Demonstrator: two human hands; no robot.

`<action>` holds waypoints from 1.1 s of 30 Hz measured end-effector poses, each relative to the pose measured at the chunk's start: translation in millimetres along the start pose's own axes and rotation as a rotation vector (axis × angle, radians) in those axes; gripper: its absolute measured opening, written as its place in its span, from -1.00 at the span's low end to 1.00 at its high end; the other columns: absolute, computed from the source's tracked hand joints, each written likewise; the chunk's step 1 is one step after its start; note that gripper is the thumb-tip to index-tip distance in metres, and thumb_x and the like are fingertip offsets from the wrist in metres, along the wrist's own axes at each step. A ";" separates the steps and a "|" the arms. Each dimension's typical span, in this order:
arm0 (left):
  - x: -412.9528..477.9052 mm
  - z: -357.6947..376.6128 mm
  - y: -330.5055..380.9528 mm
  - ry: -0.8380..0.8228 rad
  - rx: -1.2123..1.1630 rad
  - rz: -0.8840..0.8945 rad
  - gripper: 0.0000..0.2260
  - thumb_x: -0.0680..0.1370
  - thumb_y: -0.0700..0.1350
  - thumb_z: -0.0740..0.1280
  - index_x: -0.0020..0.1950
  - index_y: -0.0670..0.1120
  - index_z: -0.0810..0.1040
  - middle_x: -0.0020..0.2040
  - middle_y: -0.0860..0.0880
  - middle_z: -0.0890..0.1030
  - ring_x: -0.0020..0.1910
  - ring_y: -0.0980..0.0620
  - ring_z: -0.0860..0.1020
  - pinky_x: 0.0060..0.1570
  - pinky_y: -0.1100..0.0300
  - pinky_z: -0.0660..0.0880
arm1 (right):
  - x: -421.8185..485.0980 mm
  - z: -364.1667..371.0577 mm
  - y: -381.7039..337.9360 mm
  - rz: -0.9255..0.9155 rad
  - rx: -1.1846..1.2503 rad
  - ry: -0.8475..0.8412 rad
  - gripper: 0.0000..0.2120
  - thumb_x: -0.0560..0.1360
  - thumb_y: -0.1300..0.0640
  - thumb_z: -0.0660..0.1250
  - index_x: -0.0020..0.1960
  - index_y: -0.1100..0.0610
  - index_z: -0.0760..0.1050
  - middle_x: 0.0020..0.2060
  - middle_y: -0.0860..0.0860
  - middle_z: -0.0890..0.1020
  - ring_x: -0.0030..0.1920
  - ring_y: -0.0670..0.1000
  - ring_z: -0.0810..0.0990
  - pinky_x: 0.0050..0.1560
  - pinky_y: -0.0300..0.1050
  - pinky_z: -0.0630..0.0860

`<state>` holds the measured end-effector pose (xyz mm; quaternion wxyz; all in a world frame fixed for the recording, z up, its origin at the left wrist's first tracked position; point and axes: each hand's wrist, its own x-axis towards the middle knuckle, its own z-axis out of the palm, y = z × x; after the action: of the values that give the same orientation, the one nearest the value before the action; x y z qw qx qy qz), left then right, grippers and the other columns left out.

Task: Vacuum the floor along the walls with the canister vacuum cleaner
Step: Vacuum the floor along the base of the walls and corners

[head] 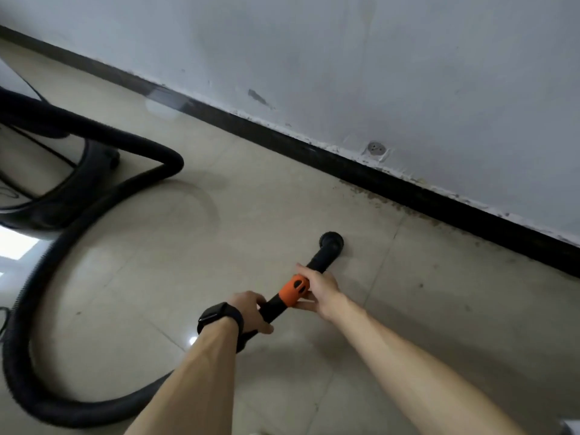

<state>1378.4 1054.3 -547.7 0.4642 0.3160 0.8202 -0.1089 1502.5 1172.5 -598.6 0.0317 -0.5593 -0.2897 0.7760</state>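
Note:
A black vacuum wand (320, 259) with an orange collar (293, 291) points at the beige tiled floor, its round nozzle (331, 242) resting on a tile a short way from the black baseboard (408, 189). My left hand (251, 312), with a black watch on the wrist, grips the wand below the orange collar. My right hand (317, 288) holds the wand just above the collar. The black ribbed hose (34, 277) loops from my hands round the left side to the canister vacuum (47, 171) at the far left.
A scuffed grey-white wall (408, 73) runs diagonally across the top, with a small round fitting (375, 149) low on it. Brown dirt (373, 199) lies along the baseboard. A thin cable crosses the floor at the left edge.

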 end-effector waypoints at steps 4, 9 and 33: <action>3.3 1.6 13.1 0.165 -0.110 0.090 -0.62 0.48 0.04 0.47 0.28 0.06 0.54 0.06 -0.03 0.64 -0.09 0.01 0.55 -0.08 0.18 0.48 | 15.9 7.3 -19.9 -0.072 0.004 0.111 -0.56 0.54 -0.12 0.47 0.27 0.13 0.52 0.10 0.14 0.70 0.05 0.15 0.68 -0.29 -0.07 0.61; 12.5 -6.8 27.7 0.246 -0.114 0.136 -0.66 0.49 0.09 0.45 0.23 0.10 0.54 0.00 -0.02 0.64 -0.08 -0.03 0.60 -0.08 0.11 0.56 | 19.4 7.4 -28.3 -0.087 0.000 0.084 -0.52 0.53 -0.10 0.49 0.28 0.16 0.46 0.15 0.17 0.65 0.07 0.14 0.68 -0.23 -0.03 0.66; 41.9 -12.1 56.6 0.317 -0.214 0.232 -0.64 0.54 -0.19 0.32 0.33 0.00 0.46 0.10 -0.11 0.62 0.05 -0.13 0.60 -0.02 0.09 0.53 | 34.4 -0.7 -65.9 -0.204 -0.036 0.132 -0.66 0.61 0.15 0.42 0.32 0.18 0.40 0.13 0.14 0.62 0.05 0.13 0.65 -0.20 0.00 0.63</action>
<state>1389.6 1121.5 -569.4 0.3697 0.3705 0.8480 0.0838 1472.1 1240.3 -596.1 0.1195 -0.5771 -0.3564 0.7250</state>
